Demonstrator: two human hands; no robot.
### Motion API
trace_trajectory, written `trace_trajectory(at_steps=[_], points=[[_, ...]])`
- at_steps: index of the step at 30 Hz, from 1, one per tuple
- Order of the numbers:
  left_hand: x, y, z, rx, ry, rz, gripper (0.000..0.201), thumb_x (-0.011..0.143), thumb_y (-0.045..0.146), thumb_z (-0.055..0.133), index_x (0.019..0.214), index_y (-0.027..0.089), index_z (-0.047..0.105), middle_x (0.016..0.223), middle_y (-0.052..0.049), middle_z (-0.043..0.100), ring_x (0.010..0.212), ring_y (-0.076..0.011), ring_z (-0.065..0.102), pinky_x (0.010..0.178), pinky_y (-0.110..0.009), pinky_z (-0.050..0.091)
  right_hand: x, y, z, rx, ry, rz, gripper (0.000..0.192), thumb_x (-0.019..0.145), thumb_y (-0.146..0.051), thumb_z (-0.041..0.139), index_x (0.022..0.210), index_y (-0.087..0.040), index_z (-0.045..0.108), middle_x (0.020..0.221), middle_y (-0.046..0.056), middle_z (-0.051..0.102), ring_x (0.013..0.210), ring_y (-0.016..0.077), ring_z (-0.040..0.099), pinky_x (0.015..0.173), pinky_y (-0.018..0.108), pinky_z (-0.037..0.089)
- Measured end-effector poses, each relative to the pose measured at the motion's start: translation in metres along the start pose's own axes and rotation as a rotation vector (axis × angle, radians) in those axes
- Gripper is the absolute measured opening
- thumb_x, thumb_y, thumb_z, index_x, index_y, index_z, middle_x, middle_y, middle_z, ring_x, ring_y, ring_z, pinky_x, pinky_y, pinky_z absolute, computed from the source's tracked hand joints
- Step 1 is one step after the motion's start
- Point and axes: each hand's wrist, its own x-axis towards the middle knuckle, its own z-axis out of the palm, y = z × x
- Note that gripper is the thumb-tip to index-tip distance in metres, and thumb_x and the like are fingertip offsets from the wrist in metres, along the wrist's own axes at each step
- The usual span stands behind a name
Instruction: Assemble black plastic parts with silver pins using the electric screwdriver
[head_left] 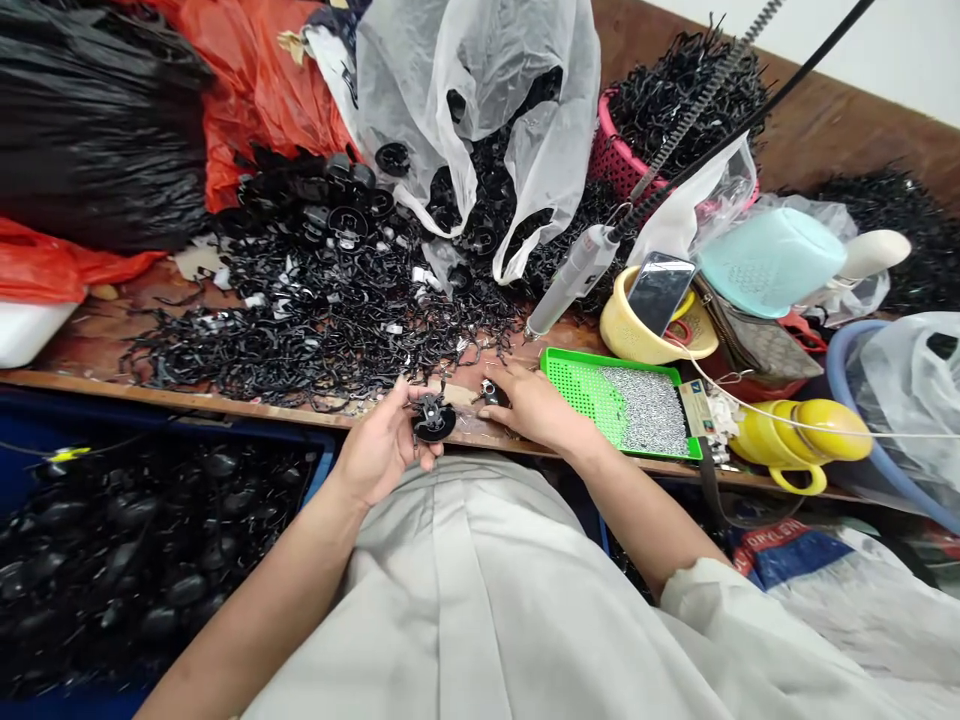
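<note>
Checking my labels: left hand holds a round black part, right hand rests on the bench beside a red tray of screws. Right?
Not quite. The tray is green, not red, as the head view shows. The rest stands: the left hand holds the round black part, and the right hand rests on the bench beside the tray of screws.
</note>
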Motion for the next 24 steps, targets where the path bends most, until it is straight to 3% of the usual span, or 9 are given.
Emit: trace_trajectory(at_steps=[3, 6, 8, 10, 13, 18, 21, 24], points=[[-0.003, 0.001, -0.001, -0.009, -0.028, -0.002, 0.049, 0.092, 0.058, 0.036, 0.106, 0.016, 0.055, 0.076, -0.006, 0.065, 0.052, -0.0170, 0.061, 0.036, -0.025, 0.047, 0.000, 0.003, -0.002, 0.052, -0.010, -0.017, 0.041, 0.082, -0.041, 0.067, 0.116, -0.018, 0.061, 0.106, 0.011, 0.066, 0.098, 0.0242, 0.061, 0.082, 0.033, 0.044], [-0.004, 0.000, -0.001, -0.001, -0.045, -0.007, 0.056, 0.090, 0.063, 0.033, 0.106, 0.016, 0.057, 0.077, -0.007, 0.066, 0.052, -0.0170, 0.062, 0.036, -0.025, 0.047, -0.003, -0.001, -0.009, 0.224, 0.126, -0.051, 0.037, 0.083, -0.042, 0.065, 0.112, -0.019, 0.063, 0.091, 0.006, 0.067, 0.083, 0.0190, 0.061, 0.075, 0.030, 0.045], [-0.005, -0.002, -0.001, 0.003, -0.055, -0.012, 0.058, 0.089, 0.066, 0.032, 0.106, 0.017, 0.058, 0.078, -0.006, 0.066, 0.051, -0.0165, 0.061, 0.036, -0.025, 0.047, -0.008, -0.010, -0.018, 0.348, 0.244, -0.129, 0.040, 0.083, -0.045, 0.065, 0.115, -0.021, 0.062, 0.094, 0.005, 0.065, 0.083, 0.0180, 0.061, 0.076, 0.031, 0.047], [-0.005, -0.004, 0.001, 0.000, -0.073, -0.019, 0.058, 0.089, 0.067, 0.032, 0.107, 0.018, 0.058, 0.079, -0.005, 0.066, 0.050, -0.0158, 0.061, 0.036, -0.025, 0.047, -0.012, -0.021, -0.027, 0.381, 0.293, -0.270, 0.046, 0.080, -0.051, 0.067, 0.117, -0.025, 0.062, 0.109, 0.007, 0.063, 0.098, 0.0207, 0.060, 0.086, 0.035, 0.046], [-0.005, -0.006, 0.006, -0.009, -0.105, -0.024, 0.057, 0.089, 0.066, 0.034, 0.110, 0.018, 0.058, 0.078, -0.005, 0.065, 0.051, -0.0152, 0.060, 0.036, -0.024, 0.046, -0.012, -0.035, -0.033, 0.264, 0.242, -0.452, 0.053, 0.075, -0.058, 0.069, 0.120, -0.031, 0.062, 0.131, 0.007, 0.054, 0.119, 0.0261, 0.051, 0.102, 0.044, 0.036], [-0.009, -0.009, 0.013, 0.018, -0.079, 0.040, 0.049, 0.087, 0.061, 0.044, 0.105, 0.018, 0.058, 0.077, -0.004, 0.062, 0.053, -0.0141, 0.058, 0.037, -0.023, 0.046, -0.005, -0.040, -0.026, 0.125, 0.172, -0.480, 0.058, 0.079, -0.064, 0.060, 0.126, -0.029, 0.059, 0.138, 0.009, 0.051, 0.122, 0.0290, 0.047, 0.106, 0.049, 0.029], [-0.012, -0.011, 0.014, 0.096, -0.064, 0.078, 0.032, 0.083, 0.043, 0.060, 0.102, 0.018, 0.055, 0.077, -0.001, 0.058, 0.056, -0.0122, 0.057, 0.040, -0.021, 0.047, -0.005, -0.039, -0.021, 0.135, 0.158, -0.504, 0.061, 0.079, -0.065, 0.059, 0.128, -0.027, 0.057, 0.137, 0.010, 0.053, 0.122, 0.0301, 0.047, 0.105, 0.050, 0.029], [-0.013, -0.013, 0.011, 0.202, -0.034, 0.105, 0.030, 0.075, 0.025, 0.067, 0.102, 0.019, 0.054, 0.076, 0.002, 0.056, 0.056, -0.0102, 0.055, 0.043, -0.020, 0.047, -0.007, -0.038, -0.017, 0.179, 0.151, -0.510, 0.063, 0.079, -0.062, 0.061, 0.131, -0.028, 0.054, 0.139, 0.011, 0.051, 0.126, 0.0303, 0.045, 0.104, 0.051, 0.031]])
